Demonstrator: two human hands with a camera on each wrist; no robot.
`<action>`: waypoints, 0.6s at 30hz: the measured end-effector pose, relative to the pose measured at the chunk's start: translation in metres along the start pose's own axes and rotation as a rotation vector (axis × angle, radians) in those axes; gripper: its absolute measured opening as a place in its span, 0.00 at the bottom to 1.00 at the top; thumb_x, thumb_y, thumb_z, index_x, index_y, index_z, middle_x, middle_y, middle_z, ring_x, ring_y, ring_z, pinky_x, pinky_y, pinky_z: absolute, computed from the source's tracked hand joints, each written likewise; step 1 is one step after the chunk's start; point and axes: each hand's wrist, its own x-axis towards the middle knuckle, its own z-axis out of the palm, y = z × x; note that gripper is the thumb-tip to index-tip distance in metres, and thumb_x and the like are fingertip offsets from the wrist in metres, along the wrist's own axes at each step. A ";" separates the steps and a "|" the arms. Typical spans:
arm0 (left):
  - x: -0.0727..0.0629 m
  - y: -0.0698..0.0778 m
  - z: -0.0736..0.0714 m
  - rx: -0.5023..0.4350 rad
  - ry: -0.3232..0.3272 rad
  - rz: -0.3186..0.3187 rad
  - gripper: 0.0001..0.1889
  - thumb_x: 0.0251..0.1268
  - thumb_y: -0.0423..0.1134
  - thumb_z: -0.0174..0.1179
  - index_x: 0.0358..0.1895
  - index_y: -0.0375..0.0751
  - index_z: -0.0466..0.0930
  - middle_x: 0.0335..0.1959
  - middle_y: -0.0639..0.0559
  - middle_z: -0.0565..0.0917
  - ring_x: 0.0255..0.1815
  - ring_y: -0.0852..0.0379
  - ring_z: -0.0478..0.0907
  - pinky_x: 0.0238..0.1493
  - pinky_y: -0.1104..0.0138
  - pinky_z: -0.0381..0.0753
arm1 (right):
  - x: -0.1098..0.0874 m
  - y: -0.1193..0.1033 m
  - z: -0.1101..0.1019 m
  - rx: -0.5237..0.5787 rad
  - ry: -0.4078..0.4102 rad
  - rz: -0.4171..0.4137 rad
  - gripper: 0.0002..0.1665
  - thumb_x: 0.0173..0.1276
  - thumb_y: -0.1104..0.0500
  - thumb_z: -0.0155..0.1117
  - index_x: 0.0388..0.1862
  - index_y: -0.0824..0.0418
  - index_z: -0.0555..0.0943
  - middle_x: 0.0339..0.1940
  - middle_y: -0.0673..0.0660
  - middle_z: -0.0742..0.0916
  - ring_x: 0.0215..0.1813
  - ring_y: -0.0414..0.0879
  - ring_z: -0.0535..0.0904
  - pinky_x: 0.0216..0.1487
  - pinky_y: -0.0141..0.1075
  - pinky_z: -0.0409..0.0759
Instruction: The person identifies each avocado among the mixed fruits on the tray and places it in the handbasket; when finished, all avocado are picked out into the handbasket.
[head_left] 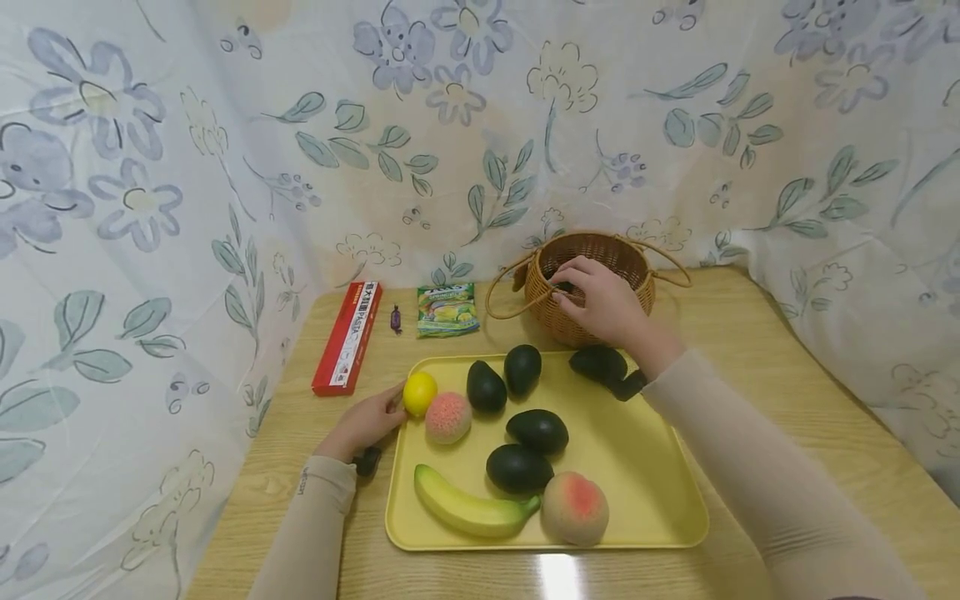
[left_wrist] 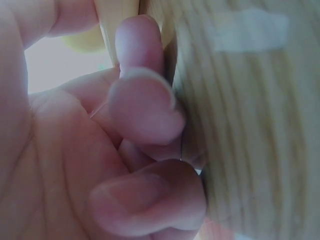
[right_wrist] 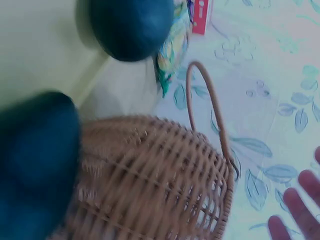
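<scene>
My left hand [head_left: 372, 423] rests at the tray's left edge, next to a yellow lemon [head_left: 420, 393] and a pink-topped peach [head_left: 448, 418]. In the left wrist view its fingers [left_wrist: 145, 107] curl loosely beside the wood table. My right hand [head_left: 600, 300] is over the front of a wicker basket [head_left: 577, 321], near its left loop handle [head_left: 504, 312]. Its fingers [right_wrist: 305, 205] are straight and spread in the right wrist view, with nothing seen between them. An avocado [head_left: 597, 363] lies in the tray under the right wrist.
The yellow tray [head_left: 637, 492] also holds several avocados [head_left: 517, 468], a banana [head_left: 472, 504] and a larger peach [head_left: 575, 507]. Behind it lie a red pasta box [head_left: 347, 337], a purple-wrapped candy [head_left: 396, 319] and a green snack packet [head_left: 447, 310]. Floral cloth hangs behind the table.
</scene>
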 end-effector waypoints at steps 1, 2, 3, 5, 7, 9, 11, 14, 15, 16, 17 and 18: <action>0.000 0.000 0.000 -0.003 0.000 0.000 0.37 0.75 0.48 0.60 0.84 0.50 0.60 0.29 0.47 0.73 0.28 0.52 0.68 0.34 0.61 0.67 | -0.005 -0.001 0.002 0.005 0.021 -0.032 0.14 0.71 0.61 0.72 0.54 0.60 0.87 0.56 0.59 0.84 0.52 0.57 0.82 0.45 0.52 0.82; 0.000 0.000 0.000 -0.003 0.000 0.003 0.37 0.75 0.48 0.60 0.83 0.49 0.61 0.29 0.47 0.73 0.28 0.52 0.68 0.34 0.61 0.67 | -0.010 -0.003 0.004 0.010 0.037 -0.062 0.14 0.71 0.61 0.72 0.53 0.61 0.87 0.54 0.58 0.84 0.52 0.57 0.82 0.46 0.51 0.83; 0.000 0.000 0.000 -0.004 0.002 0.011 0.37 0.75 0.47 0.60 0.83 0.48 0.61 0.29 0.48 0.73 0.28 0.53 0.68 0.34 0.61 0.66 | -0.014 -0.004 0.006 0.012 0.050 -0.093 0.13 0.69 0.62 0.73 0.52 0.61 0.87 0.53 0.58 0.84 0.51 0.56 0.82 0.46 0.51 0.83; 0.000 0.001 0.000 -0.007 0.004 0.025 0.36 0.74 0.46 0.60 0.83 0.46 0.61 0.29 0.48 0.73 0.27 0.53 0.68 0.33 0.61 0.66 | -0.023 -0.004 0.010 0.029 0.062 -0.147 0.13 0.68 0.64 0.74 0.51 0.60 0.88 0.51 0.57 0.85 0.48 0.54 0.83 0.42 0.49 0.83; 0.000 0.001 0.000 -0.009 0.008 0.032 0.36 0.74 0.45 0.60 0.83 0.47 0.62 0.28 0.49 0.72 0.27 0.54 0.67 0.34 0.61 0.65 | -0.031 -0.004 0.014 0.046 0.060 -0.182 0.12 0.67 0.63 0.75 0.49 0.59 0.88 0.49 0.55 0.85 0.47 0.52 0.83 0.42 0.47 0.83; 0.000 0.001 -0.001 -0.004 0.012 0.043 0.36 0.74 0.44 0.59 0.83 0.46 0.61 0.28 0.49 0.72 0.27 0.54 0.66 0.34 0.61 0.65 | -0.039 -0.003 0.018 0.057 0.052 -0.203 0.11 0.67 0.63 0.75 0.48 0.58 0.89 0.49 0.54 0.85 0.46 0.51 0.83 0.42 0.46 0.83; 0.000 0.001 0.000 0.003 0.015 0.042 0.36 0.74 0.44 0.59 0.83 0.46 0.61 0.27 0.50 0.71 0.27 0.53 0.65 0.35 0.60 0.65 | -0.046 0.000 0.022 0.068 0.034 -0.209 0.11 0.66 0.63 0.76 0.47 0.57 0.89 0.48 0.54 0.85 0.46 0.50 0.83 0.43 0.46 0.83; 0.001 0.001 0.000 0.012 0.017 0.042 0.36 0.75 0.44 0.59 0.83 0.47 0.61 0.27 0.50 0.71 0.27 0.53 0.66 0.36 0.60 0.65 | -0.055 0.007 0.028 0.059 0.003 -0.194 0.13 0.64 0.63 0.77 0.48 0.57 0.89 0.48 0.54 0.86 0.49 0.51 0.83 0.48 0.48 0.82; 0.001 0.001 0.000 0.014 0.017 0.042 0.36 0.75 0.44 0.59 0.83 0.47 0.61 0.28 0.50 0.71 0.27 0.53 0.66 0.36 0.60 0.65 | -0.059 0.010 0.030 0.057 -0.010 -0.184 0.14 0.63 0.63 0.77 0.48 0.58 0.89 0.49 0.54 0.86 0.49 0.51 0.83 0.48 0.49 0.82; 0.001 0.001 0.000 0.013 0.015 0.041 0.36 0.75 0.44 0.59 0.83 0.47 0.61 0.28 0.50 0.71 0.27 0.53 0.66 0.35 0.60 0.65 | -0.062 0.013 0.033 0.053 -0.023 -0.172 0.15 0.63 0.63 0.78 0.48 0.58 0.89 0.49 0.55 0.86 0.50 0.52 0.82 0.49 0.49 0.82; 0.001 0.000 0.000 0.011 0.012 0.041 0.36 0.75 0.44 0.59 0.83 0.47 0.61 0.28 0.49 0.71 0.27 0.53 0.66 0.35 0.60 0.65 | -0.065 0.015 0.034 0.048 -0.037 -0.158 0.16 0.62 0.63 0.79 0.49 0.59 0.89 0.49 0.55 0.86 0.51 0.53 0.82 0.50 0.50 0.81; 0.001 -0.001 0.000 0.005 0.008 0.036 0.36 0.75 0.45 0.59 0.83 0.47 0.60 0.28 0.49 0.71 0.27 0.53 0.66 0.35 0.60 0.65 | -0.068 0.018 0.037 0.042 -0.049 -0.145 0.16 0.61 0.63 0.79 0.49 0.59 0.89 0.50 0.56 0.86 0.52 0.54 0.82 0.52 0.51 0.81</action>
